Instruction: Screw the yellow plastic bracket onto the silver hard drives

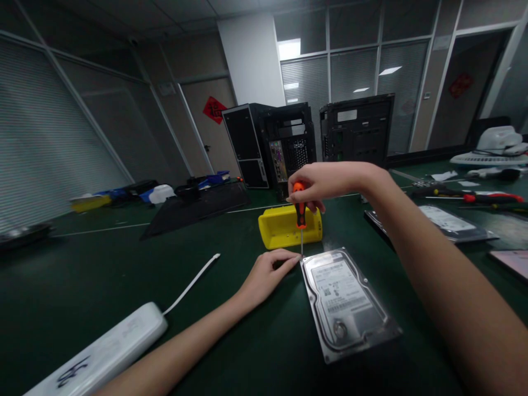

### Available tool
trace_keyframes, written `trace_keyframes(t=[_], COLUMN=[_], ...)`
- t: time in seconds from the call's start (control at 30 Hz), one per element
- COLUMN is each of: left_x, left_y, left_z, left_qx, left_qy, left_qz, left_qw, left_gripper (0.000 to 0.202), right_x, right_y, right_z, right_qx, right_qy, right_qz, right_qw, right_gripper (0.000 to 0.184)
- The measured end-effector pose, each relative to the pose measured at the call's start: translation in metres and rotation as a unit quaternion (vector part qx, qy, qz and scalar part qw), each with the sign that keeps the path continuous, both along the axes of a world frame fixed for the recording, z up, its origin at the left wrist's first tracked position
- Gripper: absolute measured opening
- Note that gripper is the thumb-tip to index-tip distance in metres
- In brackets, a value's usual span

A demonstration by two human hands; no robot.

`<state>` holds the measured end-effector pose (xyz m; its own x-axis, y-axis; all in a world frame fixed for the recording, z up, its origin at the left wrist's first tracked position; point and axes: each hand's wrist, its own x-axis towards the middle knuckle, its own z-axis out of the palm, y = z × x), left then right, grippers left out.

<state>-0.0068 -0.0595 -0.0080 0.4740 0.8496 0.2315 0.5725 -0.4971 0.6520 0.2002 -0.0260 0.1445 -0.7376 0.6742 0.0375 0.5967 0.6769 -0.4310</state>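
A silver hard drive [346, 300] lies flat on the green table, label up. My right hand [325, 184] is closed round the top of an orange-handled screwdriver [300, 214], which stands upright with its tip at the drive's far left corner. My left hand [268, 272] rests on the table just left of that corner, fingers curled, fingertips touching the drive's edge beside the screwdriver tip. Nothing shows inside the left hand.
A yellow tray [284, 228] sits just behind the drive. A white power strip [107, 352] with its cable lies at the near left. Two black computer cases [289, 143] stand at the back. More drives [449, 223] and screwdrivers [487, 197] lie to the right.
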Motion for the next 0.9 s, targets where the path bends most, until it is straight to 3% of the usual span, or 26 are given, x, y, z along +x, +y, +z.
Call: trace_keyframes(t=[0.9], left_x=[-0.0010], left_y=[-0.0005], left_z=[-0.0005], left_qx=[-0.009], left_qy=[0.001], left_qz=[0.004], left_qw=[1.000], left_gripper=[0.028], right_x=[-0.0027], right_y=[-0.0015], right_z=[0.0005], right_qx=[-0.007], right_qy=[-0.006], right_qz=[0.003], right_qw=[1.000], right_gripper=[0.026])
